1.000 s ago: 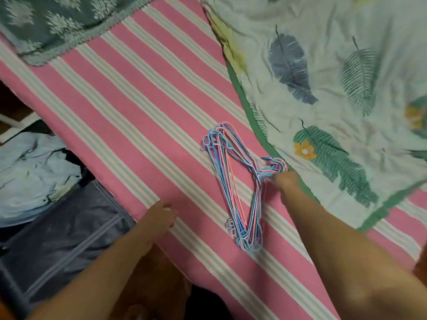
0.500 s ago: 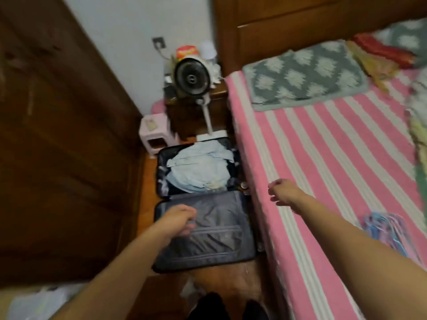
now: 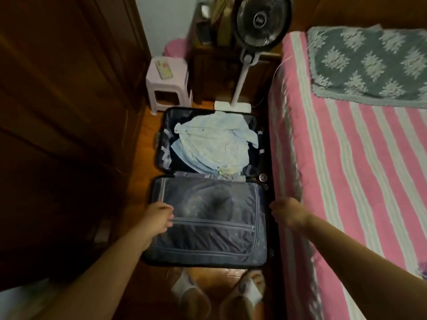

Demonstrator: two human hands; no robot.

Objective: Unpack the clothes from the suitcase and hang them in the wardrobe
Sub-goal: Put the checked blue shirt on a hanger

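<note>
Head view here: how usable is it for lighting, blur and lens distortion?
Head view: dim and warm, wardrobe side nearly black; light blue clothes in the suitcase read clearly; both hands slightly soft; wide-angle lens bows the bed edge.

Open suitcase (image 3: 209, 218) at frame centre, pale blue clothes (image 3: 215, 146) in its upper half; left hand (image 3: 159, 217) and right hand (image 3: 286, 217) flank the lower half.
</note>
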